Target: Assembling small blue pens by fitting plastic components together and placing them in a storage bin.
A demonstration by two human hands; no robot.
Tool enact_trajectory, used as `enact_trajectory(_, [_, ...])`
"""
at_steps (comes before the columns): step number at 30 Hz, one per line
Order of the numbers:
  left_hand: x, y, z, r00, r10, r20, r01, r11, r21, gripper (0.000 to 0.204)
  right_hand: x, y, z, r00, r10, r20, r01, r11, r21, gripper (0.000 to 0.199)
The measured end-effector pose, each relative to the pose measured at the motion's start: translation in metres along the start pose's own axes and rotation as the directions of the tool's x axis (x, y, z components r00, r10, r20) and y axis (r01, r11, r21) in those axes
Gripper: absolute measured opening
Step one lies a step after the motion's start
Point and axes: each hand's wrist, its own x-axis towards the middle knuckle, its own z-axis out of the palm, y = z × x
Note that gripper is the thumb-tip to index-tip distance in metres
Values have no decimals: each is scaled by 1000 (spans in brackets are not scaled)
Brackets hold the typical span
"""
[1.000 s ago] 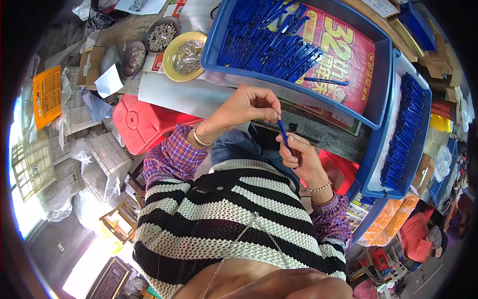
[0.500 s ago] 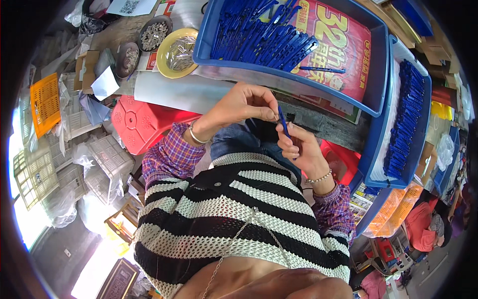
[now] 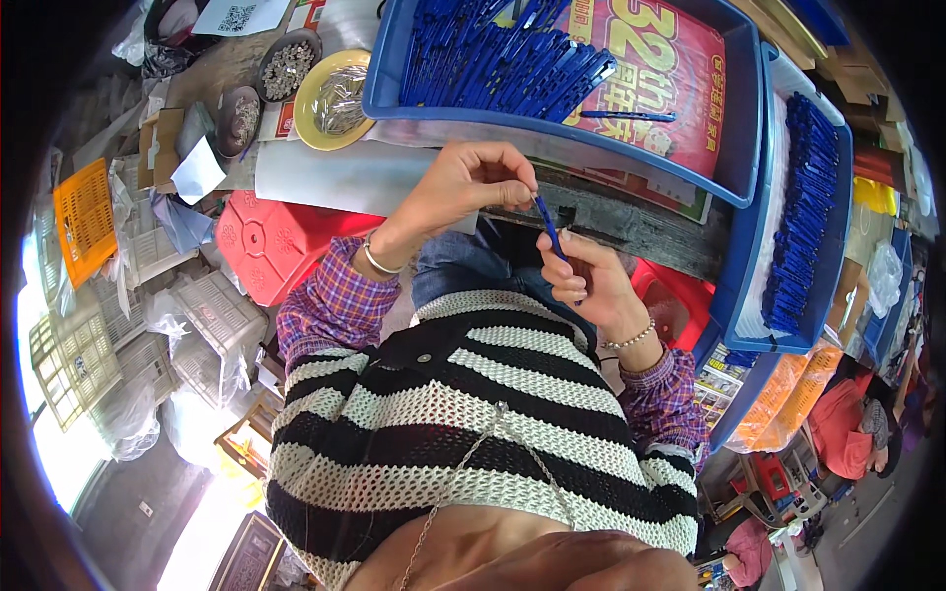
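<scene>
The right hand (image 3: 589,286) grips a blue pen (image 3: 550,229) that sticks up toward eleven o'clock. The left hand (image 3: 471,180), at ten o'clock, pinches its top end.

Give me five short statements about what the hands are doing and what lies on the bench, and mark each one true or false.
1. The right hand holds a thin blue pen barrel. True.
2. The left hand rests flat on the red stool. False: it is raised, with its fingertips pinched at the top end of the blue pen barrel.
3. The big blue tray is filled with yellow parts. False: it holds a heap of blue pen barrels over a red printed sheet.
4. A yellow bowl of small metal parts sits left of the big blue tray. True.
5. Both wrists are bare. False: each wrist wears a bracelet.
</scene>
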Motion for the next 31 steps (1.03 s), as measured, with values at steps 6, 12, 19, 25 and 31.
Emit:
enact_trajectory(6, [1,0,-1,1000,-5,-12,4,998,-67,7,0,1,-2,1000,7,12,-7,1000,-22,23])
enact_trajectory(12, [2,-3,-3,998,-31,49,33,998,-46,9,0,4,-3,1000,13,-9,-13,1000,-19,27])
enact_trajectory(19, [2,-5,-5,995,-48,87,54,996,-68,12,1,4,-1,999,36,8,-36,999,-29,27])
enact_trajectory(25, [0,-2,-6,995,-36,95,48,991,-121,13,1,3,1,1000,30,-1,-30,998,-51,24])
enact_trajectory(31, [0,-4,-7,993,-34,112,45,994,-96,15,1,4,-1,999,35,0,-35,997,-75,26])
